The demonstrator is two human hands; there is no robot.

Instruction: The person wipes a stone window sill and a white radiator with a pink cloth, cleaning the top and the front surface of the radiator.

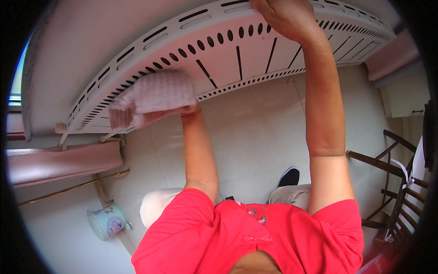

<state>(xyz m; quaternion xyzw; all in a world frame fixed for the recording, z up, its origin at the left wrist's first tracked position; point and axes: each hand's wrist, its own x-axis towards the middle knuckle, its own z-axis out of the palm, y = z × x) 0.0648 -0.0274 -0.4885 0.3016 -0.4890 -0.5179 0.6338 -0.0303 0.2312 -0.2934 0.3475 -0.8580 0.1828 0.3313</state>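
Note:
A long white slotted radiator (222,63) curves across the upper part of the view, with rows of oval holes along its edges. My left hand (192,108) is shut on a pale checked cloth (164,90), which lies against the radiator's front towards its left end. Most of the left fingers are hidden by the cloth, and its far edge is blurred. My right hand (289,17) rests at the radiator's top edge, to the right of its middle. The frame cuts off its fingertips, so its grip cannot be seen.
Pale floor tiles (253,126) lie below the radiator. To the left are a pink padded edge (68,162), a brass-coloured rail (72,188) and a light green patterned bucket (109,221). A dark wooden chair (398,178) stands at the right, near a pale cabinet (403,97).

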